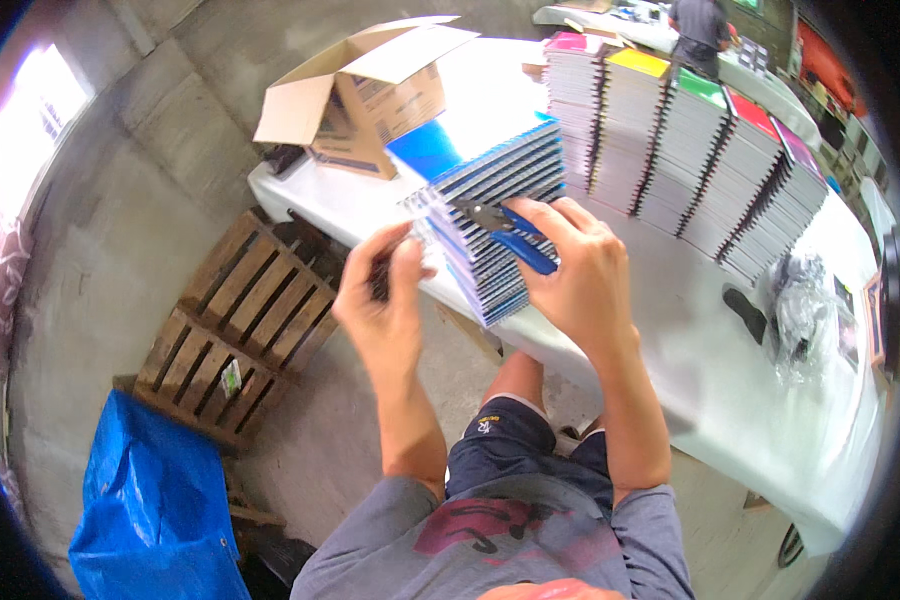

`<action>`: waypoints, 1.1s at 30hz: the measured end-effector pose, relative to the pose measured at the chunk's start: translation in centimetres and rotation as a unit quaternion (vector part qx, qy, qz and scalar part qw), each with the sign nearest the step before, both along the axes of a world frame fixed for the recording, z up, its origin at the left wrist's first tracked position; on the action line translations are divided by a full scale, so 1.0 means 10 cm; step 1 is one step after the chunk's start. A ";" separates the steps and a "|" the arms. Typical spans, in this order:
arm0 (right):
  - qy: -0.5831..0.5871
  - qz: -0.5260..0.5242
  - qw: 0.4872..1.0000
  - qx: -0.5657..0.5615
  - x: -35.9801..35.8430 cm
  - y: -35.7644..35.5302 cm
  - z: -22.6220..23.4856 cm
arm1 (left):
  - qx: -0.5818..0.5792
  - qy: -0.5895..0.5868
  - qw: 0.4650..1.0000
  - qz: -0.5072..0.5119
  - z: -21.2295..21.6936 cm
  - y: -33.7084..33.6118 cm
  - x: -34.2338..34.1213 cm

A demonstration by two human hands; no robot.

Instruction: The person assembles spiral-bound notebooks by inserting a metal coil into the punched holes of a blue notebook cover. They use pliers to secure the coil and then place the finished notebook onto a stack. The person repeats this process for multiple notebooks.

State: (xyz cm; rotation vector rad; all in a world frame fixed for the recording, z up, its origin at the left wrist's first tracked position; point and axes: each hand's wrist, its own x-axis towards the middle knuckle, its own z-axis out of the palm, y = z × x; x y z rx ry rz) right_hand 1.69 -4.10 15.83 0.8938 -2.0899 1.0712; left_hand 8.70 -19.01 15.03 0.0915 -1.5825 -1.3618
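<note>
A tall stack of spiral-bound notebooks (515,165) with blue covers stands at the near edge of the white-covered table (670,350), its coiled bindings facing me. My right hand (585,285) grips blue-handled cutting pliers (518,242) in front of the stack. The metal jaws of the pliers point left, close to the bindings. Beside the stack's left corner, my left hand (382,310) is raised with fingers curled and thumb bent in. Something dark shows between its fingers, too blurred to name.
Behind the blue stack sits an open cardboard box (355,125). Several notebook stacks (660,150) with coloured covers line the table's far side. Clear plastic wrap (800,320) and a black object (745,312) lie right. Left are a wooden pallet (235,320) and blue tarp (155,500); a person (700,30) stands far back.
</note>
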 end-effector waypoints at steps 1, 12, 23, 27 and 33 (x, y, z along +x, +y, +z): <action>0.023 0.007 0.999 -0.021 -0.02 0.07 -0.01 | 0.035 0.010 0.999 -0.030 -0.03 0.01 0.08; -0.245 -0.071 0.858 -0.446 0.54 1.45 -1.44 | 0.580 -0.285 0.414 -0.641 -0.65 1.54 -0.18; -0.196 -0.205 0.778 -0.561 1.50 2.42 -1.75 | 0.342 -0.383 0.549 -0.660 -0.48 4.32 -1.10; -0.190 -0.214 0.784 -0.552 1.50 2.51 -1.70 | 0.343 -0.404 0.541 -0.653 -0.01 4.60 -1.12; -0.179 -0.181 0.811 -0.527 1.41 2.48 -1.70 | 0.267 -0.385 0.535 -0.704 0.10 4.27 -0.97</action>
